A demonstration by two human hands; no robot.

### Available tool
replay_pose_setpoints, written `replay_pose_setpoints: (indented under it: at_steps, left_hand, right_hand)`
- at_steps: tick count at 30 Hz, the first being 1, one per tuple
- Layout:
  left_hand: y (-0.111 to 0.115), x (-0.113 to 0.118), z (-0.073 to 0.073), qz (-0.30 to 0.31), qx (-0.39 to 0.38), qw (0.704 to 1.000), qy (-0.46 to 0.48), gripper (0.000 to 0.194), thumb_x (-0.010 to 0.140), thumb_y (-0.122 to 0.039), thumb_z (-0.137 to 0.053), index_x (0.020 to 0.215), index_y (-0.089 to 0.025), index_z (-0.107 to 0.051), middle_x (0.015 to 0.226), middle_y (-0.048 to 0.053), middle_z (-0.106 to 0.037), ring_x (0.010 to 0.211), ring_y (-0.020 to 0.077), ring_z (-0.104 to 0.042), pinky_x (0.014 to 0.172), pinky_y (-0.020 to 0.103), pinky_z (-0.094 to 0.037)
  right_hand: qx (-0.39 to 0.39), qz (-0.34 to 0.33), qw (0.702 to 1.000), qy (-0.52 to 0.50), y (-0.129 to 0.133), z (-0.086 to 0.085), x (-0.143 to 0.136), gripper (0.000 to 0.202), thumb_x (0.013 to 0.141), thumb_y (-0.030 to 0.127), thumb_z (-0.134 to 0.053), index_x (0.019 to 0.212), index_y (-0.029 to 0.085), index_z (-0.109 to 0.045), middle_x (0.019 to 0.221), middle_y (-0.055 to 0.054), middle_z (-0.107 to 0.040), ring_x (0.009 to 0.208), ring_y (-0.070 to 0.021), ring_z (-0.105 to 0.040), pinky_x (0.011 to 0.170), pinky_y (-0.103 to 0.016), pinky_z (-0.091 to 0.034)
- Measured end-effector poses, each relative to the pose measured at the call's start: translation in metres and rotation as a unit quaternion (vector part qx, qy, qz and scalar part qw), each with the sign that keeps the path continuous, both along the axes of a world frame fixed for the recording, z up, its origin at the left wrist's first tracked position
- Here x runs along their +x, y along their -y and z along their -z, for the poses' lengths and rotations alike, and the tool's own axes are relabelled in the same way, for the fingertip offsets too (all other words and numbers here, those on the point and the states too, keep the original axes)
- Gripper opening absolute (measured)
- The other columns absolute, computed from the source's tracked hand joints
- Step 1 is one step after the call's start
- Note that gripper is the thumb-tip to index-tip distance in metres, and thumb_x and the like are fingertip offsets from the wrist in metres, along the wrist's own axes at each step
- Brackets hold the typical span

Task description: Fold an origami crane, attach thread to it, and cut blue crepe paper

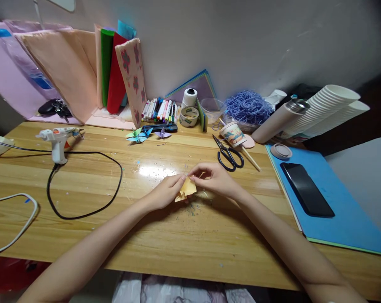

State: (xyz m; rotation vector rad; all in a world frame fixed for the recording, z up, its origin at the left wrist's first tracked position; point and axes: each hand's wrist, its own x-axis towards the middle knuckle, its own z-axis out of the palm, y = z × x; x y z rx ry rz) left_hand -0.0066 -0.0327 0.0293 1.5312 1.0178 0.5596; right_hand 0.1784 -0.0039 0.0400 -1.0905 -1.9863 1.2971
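Note:
A piece of folded yellow-orange paper [187,189] is held between both hands, a little above the middle of the wooden table. My left hand [165,191] is closed on its left side, the thumb lying on top. With thumb and forefinger, my right hand [214,179] pinches its upper right edge. The folds and flaps spread toward me; the fingers under the paper are hidden. Folded paper cranes in green and blue [139,134] and purple [163,133] lie farther back. Black-handled scissors [230,158] rest just beyond my right hand.
A white glue gun [58,143] with a looping black cord [121,172] stands at left. Markers [161,110], tape [189,117], a small paper cup [233,134] and blue-purple string [249,107] line the back. At right, a phone [305,189] lies on blue sheets [345,202].

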Motion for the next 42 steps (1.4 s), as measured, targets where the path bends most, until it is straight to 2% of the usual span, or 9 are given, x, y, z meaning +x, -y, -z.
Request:
replay_pose_setpoints:
  at_steps: [5,11,15,19,24,30,34,38,42]
  left_hand:
    - [0.002,0.0,0.001,0.045,0.004,0.998,-0.051,0.037,0.09,-0.039,-0.032,0.073,-0.015,-0.054,0.074,0.003,-0.06,0.069,0.0146,-0.053,0.067,0.026,-0.04]
    - [0.003,0.0,0.004,0.016,-0.191,0.978,0.085,0.036,0.086,-0.045,-0.039,0.079,-0.013,-0.053,0.073,0.006,-0.06,0.059,0.015,-0.057,0.057,0.029,-0.046]
    - [-0.003,-0.002,0.004,0.027,-0.263,0.95,0.164,0.045,0.083,-0.051,-0.038,0.078,-0.01,-0.057,0.071,0.009,-0.062,0.053,0.0125,-0.053,0.048,0.023,-0.036]
    - [-0.006,-0.006,0.002,0.021,-0.32,0.929,0.186,0.04,0.075,-0.049,-0.053,0.083,-0.01,-0.06,0.072,0.006,-0.062,0.06,0.0121,-0.052,0.052,0.022,-0.032]
    - [-0.005,-0.008,-0.001,-0.003,-0.294,0.942,0.161,0.037,0.072,-0.047,-0.059,0.078,-0.01,-0.063,0.07,0.005,-0.061,0.063,0.0131,-0.052,0.056,0.024,-0.034]
    - [-0.002,-0.004,-0.003,0.016,-0.238,0.963,0.126,0.037,0.08,-0.045,-0.051,0.073,-0.01,-0.062,0.066,0.003,-0.058,0.056,0.0102,-0.046,0.054,0.023,-0.032]
    - [0.0,-0.001,-0.003,-0.015,-0.23,0.965,0.128,0.035,0.081,-0.042,-0.046,0.073,-0.011,-0.058,0.068,0.004,-0.059,0.057,0.0114,-0.047,0.054,0.023,-0.033]
    - [0.0,-0.001,-0.006,-0.023,-0.229,0.965,0.129,0.029,0.079,-0.04,-0.047,0.076,-0.013,-0.055,0.071,0.003,-0.057,0.062,0.012,-0.048,0.057,0.024,-0.034]
    - [-0.001,-0.005,-0.007,-0.01,-0.2,0.978,0.058,0.019,0.074,-0.033,-0.05,0.073,-0.015,-0.052,0.064,-0.002,-0.048,0.053,0.0089,-0.04,0.051,0.022,-0.028]
  right_hand:
    - [0.064,-0.019,0.993,0.096,0.012,-0.007,-0.006,0.006,0.074,0.013,-0.054,0.074,0.015,-0.06,0.064,0.0,-0.059,0.059,-0.0102,-0.053,0.056,-0.021,-0.04]
    - [0.076,-0.023,0.994,0.079,0.012,-0.003,-0.01,0.009,0.073,0.009,-0.051,0.074,0.015,-0.057,0.063,0.002,-0.055,0.058,-0.0086,-0.049,0.055,-0.02,-0.038]
    - [0.045,-0.031,0.998,0.017,0.007,-0.003,-0.006,0.009,0.075,0.011,-0.051,0.077,0.016,-0.058,0.067,0.002,-0.056,0.059,-0.0084,-0.05,0.055,-0.019,-0.041]
    - [0.077,-0.038,0.996,-0.007,0.006,-0.003,-0.004,0.01,0.074,0.01,-0.052,0.077,0.016,-0.06,0.071,0.001,-0.059,0.062,-0.0092,-0.053,0.059,-0.02,-0.044]
    - [0.082,-0.008,0.996,-0.02,0.01,0.0,-0.008,0.008,0.074,0.011,-0.054,0.076,0.016,-0.06,0.07,0.0,-0.061,0.061,-0.0096,-0.054,0.058,-0.021,-0.045]
    - [0.006,0.027,0.999,-0.029,0.011,0.006,-0.012,0.007,0.076,0.018,-0.056,0.079,0.016,-0.062,0.073,-0.001,-0.062,0.065,-0.0111,-0.056,0.057,-0.022,-0.044]
    - [-0.033,0.03,0.998,-0.034,0.008,0.006,-0.01,0.012,0.078,0.025,-0.056,0.082,0.016,-0.062,0.076,-0.003,-0.063,0.068,-0.0119,-0.057,0.059,-0.022,-0.044]
    - [-0.009,0.047,0.999,0.003,0.006,-0.001,-0.007,0.008,0.075,0.021,-0.056,0.076,0.015,-0.06,0.069,-0.001,-0.06,0.062,-0.0103,-0.052,0.056,-0.021,-0.042]
    - [0.03,0.034,0.998,0.053,0.009,-0.007,-0.006,0.005,0.071,0.013,-0.054,0.072,0.016,-0.058,0.062,0.002,-0.055,0.056,-0.0087,-0.048,0.053,-0.02,-0.039]
